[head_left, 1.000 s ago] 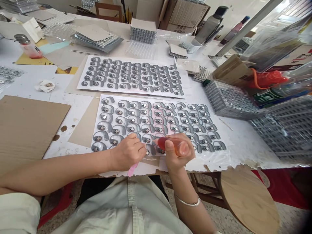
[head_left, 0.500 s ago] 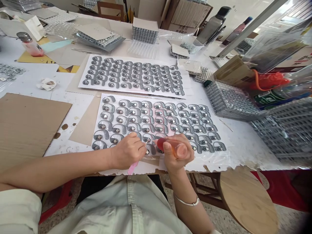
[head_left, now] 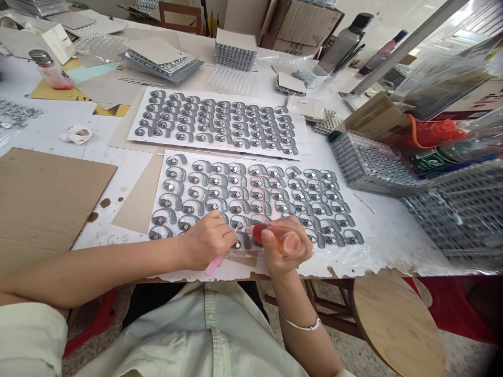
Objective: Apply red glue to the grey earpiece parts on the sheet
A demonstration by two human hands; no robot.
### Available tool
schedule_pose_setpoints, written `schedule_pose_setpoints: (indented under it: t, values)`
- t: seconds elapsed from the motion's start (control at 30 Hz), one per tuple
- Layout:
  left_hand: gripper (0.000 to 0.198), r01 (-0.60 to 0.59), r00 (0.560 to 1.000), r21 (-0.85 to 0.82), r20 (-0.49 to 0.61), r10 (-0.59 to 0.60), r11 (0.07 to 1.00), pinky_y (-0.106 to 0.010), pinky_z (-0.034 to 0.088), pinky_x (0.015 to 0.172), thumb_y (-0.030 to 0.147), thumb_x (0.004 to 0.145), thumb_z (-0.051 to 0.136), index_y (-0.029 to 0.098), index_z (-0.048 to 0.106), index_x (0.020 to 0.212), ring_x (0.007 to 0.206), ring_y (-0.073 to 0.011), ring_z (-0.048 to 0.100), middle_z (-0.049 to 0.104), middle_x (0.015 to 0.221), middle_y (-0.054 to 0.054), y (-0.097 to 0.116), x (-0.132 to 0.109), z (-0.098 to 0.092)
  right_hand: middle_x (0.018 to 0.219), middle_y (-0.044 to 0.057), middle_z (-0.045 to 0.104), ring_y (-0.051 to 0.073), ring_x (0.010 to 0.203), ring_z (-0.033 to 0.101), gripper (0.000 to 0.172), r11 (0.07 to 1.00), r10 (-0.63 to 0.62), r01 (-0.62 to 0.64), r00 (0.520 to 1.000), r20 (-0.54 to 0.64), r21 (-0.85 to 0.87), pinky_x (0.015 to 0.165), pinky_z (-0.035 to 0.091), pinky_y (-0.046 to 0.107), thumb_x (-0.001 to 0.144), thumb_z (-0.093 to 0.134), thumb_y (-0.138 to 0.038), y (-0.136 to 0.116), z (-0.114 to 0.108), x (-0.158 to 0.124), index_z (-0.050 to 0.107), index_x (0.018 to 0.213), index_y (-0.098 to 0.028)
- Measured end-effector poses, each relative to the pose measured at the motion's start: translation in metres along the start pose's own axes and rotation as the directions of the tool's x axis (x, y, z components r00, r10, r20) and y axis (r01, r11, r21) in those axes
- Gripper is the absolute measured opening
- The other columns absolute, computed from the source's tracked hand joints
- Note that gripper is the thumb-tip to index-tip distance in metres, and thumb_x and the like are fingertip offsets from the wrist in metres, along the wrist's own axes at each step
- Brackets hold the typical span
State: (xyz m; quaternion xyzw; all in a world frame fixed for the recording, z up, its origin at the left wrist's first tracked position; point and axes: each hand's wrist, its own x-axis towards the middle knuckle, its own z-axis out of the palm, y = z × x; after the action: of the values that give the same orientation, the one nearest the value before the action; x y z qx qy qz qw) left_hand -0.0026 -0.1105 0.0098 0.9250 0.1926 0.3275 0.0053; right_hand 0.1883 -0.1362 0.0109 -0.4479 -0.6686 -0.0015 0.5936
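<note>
My left hand (head_left: 206, 242) is closed around a thin pink tool (head_left: 214, 266), whose end sticks out below the palm. Its tip rests near a grey hook-shaped part with a shiny disc at the front edge of the near white sheet (head_left: 251, 196). My right hand (head_left: 283, 246) grips a small bottle of orange-red liquid (head_left: 275, 238), lying sideways with its red tip pointing left toward the same part. The sheet holds several rows of these grey parts. A second filled sheet (head_left: 220, 123) lies just behind it.
Brown cardboard (head_left: 47, 196) covers the table's left. Metal mesh trays (head_left: 369, 162) stand at the right, with stacked trays of parts (head_left: 234, 50) and boxes at the back. A pink bottle (head_left: 51, 70) stands far left. A round wooden stool (head_left: 396, 319) sits below the table's front edge.
The right hand and its bottle have shifted slightly left, closer to the left hand. The left hand has barely moved.
</note>
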Motion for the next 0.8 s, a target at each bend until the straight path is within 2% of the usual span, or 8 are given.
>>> schedule_pose_setpoints:
  t: [0.2,0.5,0.67,0.8]
  values:
    - [0.015,0.073,0.995,-0.078,0.071,-0.068,0.994,-0.030,0.032,0.059,0.008,0.078,0.046,0.015,0.055,0.068,0.054,-0.0144,0.049,0.056,0.057,-0.003,-0.005,0.002,-0.003,0.066,0.001,0.057,0.015,0.056,0.052,0.016,1.000,0.017,-0.015,0.993,-0.119,0.022,0.049,0.042,0.030,0.078,0.066,-0.032,0.001,-0.001,-0.002,0.058,0.082,-0.018]
    - [0.012,0.070,0.998,-0.150,0.000,-0.071,0.986,-0.029,0.030,0.058,0.007,0.074,0.048,0.015,0.054,0.068,0.050,-0.0130,0.048,0.058,0.057,-0.001,-0.007,0.005,-0.006,0.070,0.001,0.058,0.015,0.060,0.053,0.014,0.997,0.037,-0.034,0.999,-0.039,0.072,0.054,0.043,0.031,0.076,0.067,-0.022,0.001,0.000,-0.003,0.058,0.086,-0.017]
    - [0.012,0.089,0.996,-0.158,0.021,-0.087,0.983,-0.029,0.030,0.058,0.008,0.076,0.047,0.015,0.053,0.067,0.051,-0.0128,0.049,0.058,0.057,-0.001,-0.007,0.005,-0.006,0.069,0.001,0.059,0.014,0.059,0.053,0.014,0.998,0.041,-0.039,0.998,-0.041,0.056,0.055,0.043,0.030,0.076,0.067,-0.023,0.000,0.000,-0.002,0.057,0.084,-0.018]
    - [0.013,0.152,0.988,-0.264,0.050,-0.144,0.953,-0.028,0.034,0.062,0.008,0.077,0.048,0.015,0.055,0.069,0.054,-0.0118,0.053,0.060,0.058,0.000,-0.009,0.008,-0.010,0.068,0.001,0.059,0.015,0.059,0.052,0.015,0.998,0.036,-0.034,0.999,-0.032,0.060,0.053,0.043,0.030,0.075,0.069,-0.025,0.000,-0.001,-0.003,0.057,0.083,-0.018]
